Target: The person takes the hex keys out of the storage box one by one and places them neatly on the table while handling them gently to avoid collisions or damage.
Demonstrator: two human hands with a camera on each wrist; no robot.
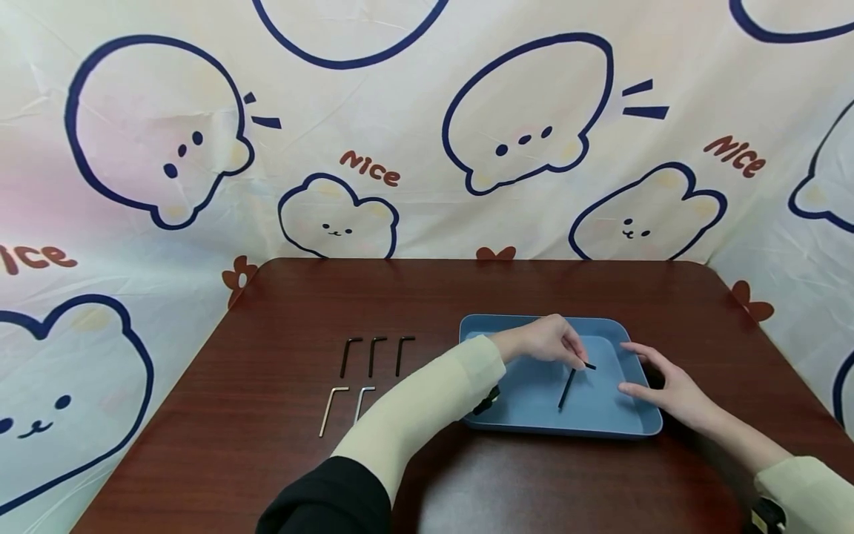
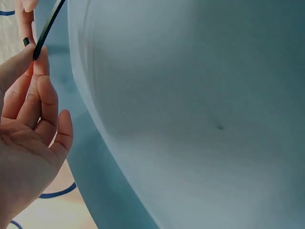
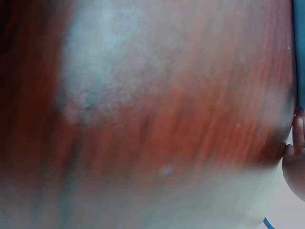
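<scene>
My left hand (image 1: 554, 343) is above the blue tray (image 1: 527, 415), pinching a black hex key (image 1: 566, 391) between thumb and fingertips near its bend. The key's long arm slants down toward the tray floor; whether its tip touches cannot be told. In the left wrist view the same hex key (image 2: 46, 31) sticks out from the thumb and fingers of the left hand (image 2: 33, 109). At the tray's right rim is my right hand (image 1: 674, 386), thumb and fingers spread and reaching over the edge. Only a bit of the right hand (image 3: 296, 162) shows in the right wrist view.
Left of the tray, three black hex keys (image 1: 371, 357) lie in a row on the brown table (image 1: 267, 415). Nearer me lie a pale gold hex key (image 1: 330, 412) and a silver one (image 1: 361, 403), partly behind my left sleeve. A patterned curtain (image 1: 427, 208) hangs behind the table.
</scene>
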